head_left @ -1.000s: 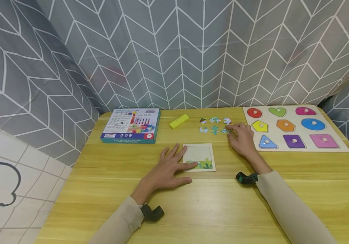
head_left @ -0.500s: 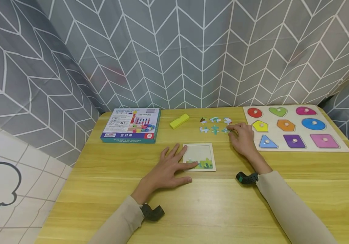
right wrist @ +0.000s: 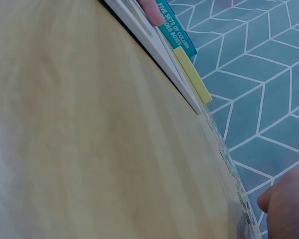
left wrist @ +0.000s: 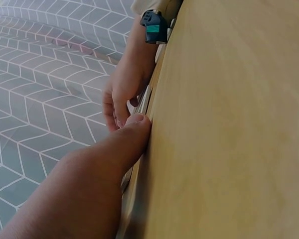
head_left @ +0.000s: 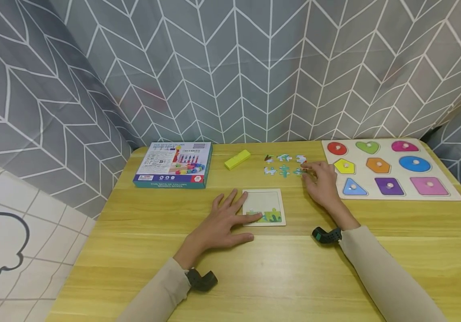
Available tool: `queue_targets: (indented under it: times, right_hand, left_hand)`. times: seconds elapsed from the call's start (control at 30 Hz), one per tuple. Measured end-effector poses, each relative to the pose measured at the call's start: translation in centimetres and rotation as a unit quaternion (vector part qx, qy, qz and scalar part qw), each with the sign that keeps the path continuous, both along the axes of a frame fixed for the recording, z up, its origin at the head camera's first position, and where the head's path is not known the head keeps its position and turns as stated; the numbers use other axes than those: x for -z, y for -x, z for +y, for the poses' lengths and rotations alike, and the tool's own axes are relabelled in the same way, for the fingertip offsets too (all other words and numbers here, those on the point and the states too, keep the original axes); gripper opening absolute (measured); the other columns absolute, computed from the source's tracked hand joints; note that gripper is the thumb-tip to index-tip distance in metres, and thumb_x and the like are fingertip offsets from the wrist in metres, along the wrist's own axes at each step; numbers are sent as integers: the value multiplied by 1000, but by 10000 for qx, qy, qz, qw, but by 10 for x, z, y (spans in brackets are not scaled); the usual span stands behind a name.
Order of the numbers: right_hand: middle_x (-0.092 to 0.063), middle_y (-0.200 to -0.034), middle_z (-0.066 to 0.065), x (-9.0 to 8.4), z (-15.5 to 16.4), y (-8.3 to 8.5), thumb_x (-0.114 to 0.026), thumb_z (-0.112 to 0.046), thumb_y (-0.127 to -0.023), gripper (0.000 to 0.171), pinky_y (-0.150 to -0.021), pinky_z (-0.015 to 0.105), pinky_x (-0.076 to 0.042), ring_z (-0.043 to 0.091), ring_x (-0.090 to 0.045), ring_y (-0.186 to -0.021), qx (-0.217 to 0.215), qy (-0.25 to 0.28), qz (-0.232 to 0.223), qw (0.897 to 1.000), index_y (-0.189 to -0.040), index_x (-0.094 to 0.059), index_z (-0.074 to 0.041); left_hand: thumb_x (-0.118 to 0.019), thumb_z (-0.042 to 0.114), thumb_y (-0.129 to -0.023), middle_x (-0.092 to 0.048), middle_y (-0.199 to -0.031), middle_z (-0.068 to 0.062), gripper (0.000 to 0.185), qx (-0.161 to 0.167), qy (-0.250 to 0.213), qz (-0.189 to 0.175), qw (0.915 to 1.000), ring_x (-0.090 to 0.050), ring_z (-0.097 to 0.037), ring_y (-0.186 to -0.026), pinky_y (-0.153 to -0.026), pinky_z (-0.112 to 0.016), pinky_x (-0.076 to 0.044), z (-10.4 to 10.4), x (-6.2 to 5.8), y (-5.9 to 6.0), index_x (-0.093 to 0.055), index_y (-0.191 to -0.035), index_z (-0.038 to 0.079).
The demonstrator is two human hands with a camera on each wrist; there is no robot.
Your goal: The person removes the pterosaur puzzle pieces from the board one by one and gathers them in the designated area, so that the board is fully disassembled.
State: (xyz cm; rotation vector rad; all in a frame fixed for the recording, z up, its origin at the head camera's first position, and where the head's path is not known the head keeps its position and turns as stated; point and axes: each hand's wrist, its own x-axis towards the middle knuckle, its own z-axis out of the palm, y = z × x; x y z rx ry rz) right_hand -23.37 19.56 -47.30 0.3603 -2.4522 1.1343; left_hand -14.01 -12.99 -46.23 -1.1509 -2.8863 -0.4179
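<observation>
My left hand [head_left: 224, 223] lies with fingers spread over the left part of a small square puzzle tray [head_left: 281, 197]. Its index finger reaches onto green jigsaw pieces [head_left: 272, 215] in the tray's bottom row and partly hides them. Behind the tray, several loose jigsaw pieces [head_left: 284, 171] lie in two rows on the table. My right hand [head_left: 322, 184] is at the right end of these rows, its fingers loosely bent and fingertips right beside the nearest loose piece [head_left: 298, 171]. In the left wrist view, the left thumb [left wrist: 134, 132] rests along the table.
A shape-knob puzzle board [head_left: 411, 176] lies at the right, close to the right hand. A boxed bead set [head_left: 172, 165] stands at the back left, with a yellow block [head_left: 237, 159] beside it. A patterned curtain [head_left: 246, 80] hangs behind the table [head_left: 279, 277].
The right fingertips have drawn slightly right, away from the nearest loose piece. The left hand has stayed still on the tray.
</observation>
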Motion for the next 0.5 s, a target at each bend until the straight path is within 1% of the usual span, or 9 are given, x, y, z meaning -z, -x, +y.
queue_targets:
  times: [0.07, 0.17, 0.3, 0.37, 0.5]
  right_hand:
    - [-57, -110, 27, 0, -1, -1, -60, -2, -91, 28, -88, 55, -21, 38, -37, -96, 38, 42, 56, 10000, -117, -69, 7]
    - [-57, -111, 26, 0, -3, -4, -62, -3, -92, 26, -86, 53, -21, 38, -38, -98, 75, 52, 87, 9999, -116, -70, 5]
    - [-59, -116, 25, -1, -8, -8, -64, 0, -91, 24, -86, 51, -23, 40, -41, -103, -47, 83, 262, 9996, -113, -72, 4]
    - [-61, -115, 24, -1, -12, -11, -65, 2, -89, 23, -87, 50, -24, 39, -42, -103, -183, 135, 429, 9988, -110, -73, 3]
    - [-61, -112, 21, -1, -22, -18, -68, 2, -88, 20, -88, 49, -25, 36, -42, -100, -677, 202, 665, 9953, -107, -74, 1]
  left_hand:
    - [-51, 66, -96, -19, -171, -12, 57, -1, -1, -2, 10000, -8, -41, -159, -121, -67, -10, 0, 0, 0, -44, -150, 50]
    - [-50, 66, -97, -17, -172, -12, 56, -11, 13, -43, 10000, -7, -41, -159, -121, -67, -9, 0, 0, 0, -43, -150, 50]
    - [-49, 65, -98, -16, -172, -12, 55, -20, 28, -92, 10000, -5, -40, -159, -122, -67, -8, 0, -1, -1, -42, -151, 50]
    - [-48, 65, -98, -15, -172, -12, 55, -20, 28, -110, 9999, -5, -40, -160, -122, -67, -8, 1, -1, -1, -42, -151, 50]
    - [-48, 64, -98, -15, -172, -12, 55, -38, 17, -142, 9999, -5, -40, -159, -122, -67, -8, 1, -2, -1, -42, -151, 50]
